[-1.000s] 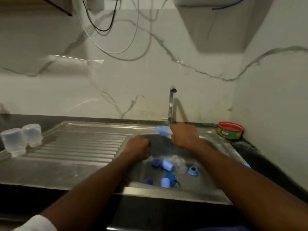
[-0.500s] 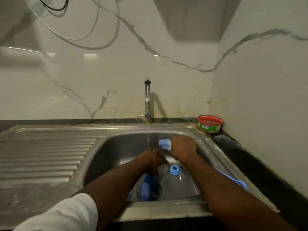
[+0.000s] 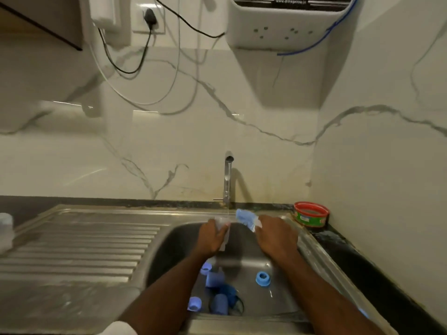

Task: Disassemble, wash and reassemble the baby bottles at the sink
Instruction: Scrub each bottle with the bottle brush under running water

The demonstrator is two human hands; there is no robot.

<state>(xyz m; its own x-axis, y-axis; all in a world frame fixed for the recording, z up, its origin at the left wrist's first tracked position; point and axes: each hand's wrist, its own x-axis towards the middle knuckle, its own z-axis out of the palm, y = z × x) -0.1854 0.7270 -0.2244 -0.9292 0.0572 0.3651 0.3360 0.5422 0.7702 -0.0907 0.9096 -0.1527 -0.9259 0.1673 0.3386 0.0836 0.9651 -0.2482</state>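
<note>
The left hand (image 3: pixel 212 234), at centre frame, grips a clear bottle body (image 3: pixel 223 232) upright under the thin water stream falling from the tap (image 3: pixel 227 180). The right hand (image 3: pixel 275 235), just beside it to the right, has its fingers curled round a blue sponge or cloth (image 3: pixel 245 217); which of the two it is cannot be told. The blue item is near the bottle body's mouth, but contact cannot be confirmed.

Remaining items, largest first:

1. Stainless sink (image 3: pixel 314 252), lower centre, with its ribbed drainboard (image 3: pixel 79 243) extending to the lower left.
2. White wall unit (image 3: pixel 285 22) with a blue hose, upper right.
3. Red-rimmed round tub (image 3: pixel 311 214) on the dark surface (image 3: pixel 377 281), right of the basin.
4. Clear caps (image 3: pixel 6 228) at the far left edge, blurred.
5. Loose blue bottle parts on the basin floor: a ring (image 3: pixel 263 278) lying apart to the right, and a cluster of collars and caps (image 3: pixel 215 293) near the drain.

Judged status: disassembly appears complete, since the parts lie separated. Washing is in progress on one bottle body. The blue parts in the basin seem to await washing or rinsing. Reassembly has not started.
</note>
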